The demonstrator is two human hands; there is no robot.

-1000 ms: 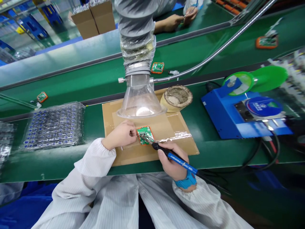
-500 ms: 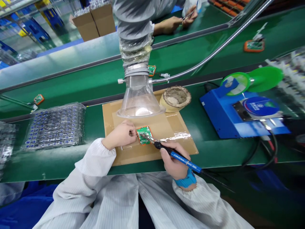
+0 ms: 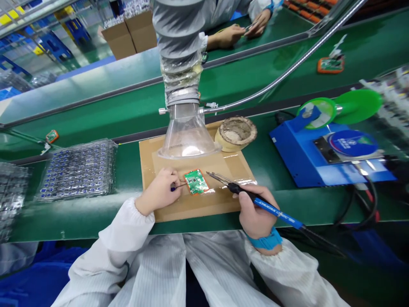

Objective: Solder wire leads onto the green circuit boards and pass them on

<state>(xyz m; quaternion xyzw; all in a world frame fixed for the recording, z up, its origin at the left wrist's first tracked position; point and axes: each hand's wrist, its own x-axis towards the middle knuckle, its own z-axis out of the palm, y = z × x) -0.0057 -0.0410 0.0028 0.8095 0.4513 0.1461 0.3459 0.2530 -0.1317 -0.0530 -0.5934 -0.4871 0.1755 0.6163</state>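
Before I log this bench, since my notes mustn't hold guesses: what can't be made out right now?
Head view:
Fine detail on the circuit board: too small.
How far the dark blue part reaches: covered by the left hand.
Lettering on the blue-handled tool: too small to read surely.
The item between the co-worker's hands: too small, partly covered by them.
The clear tray at far left: cut off by the edge.

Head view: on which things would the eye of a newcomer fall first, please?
Probably first on the grey ribbed hose with its clear funnel, at top centre over the cardboard sheet. Lower in the picture lies a small green circuit board, between the left hand and the blue-handled tool in the right hand. Further right stands a bright blue device.
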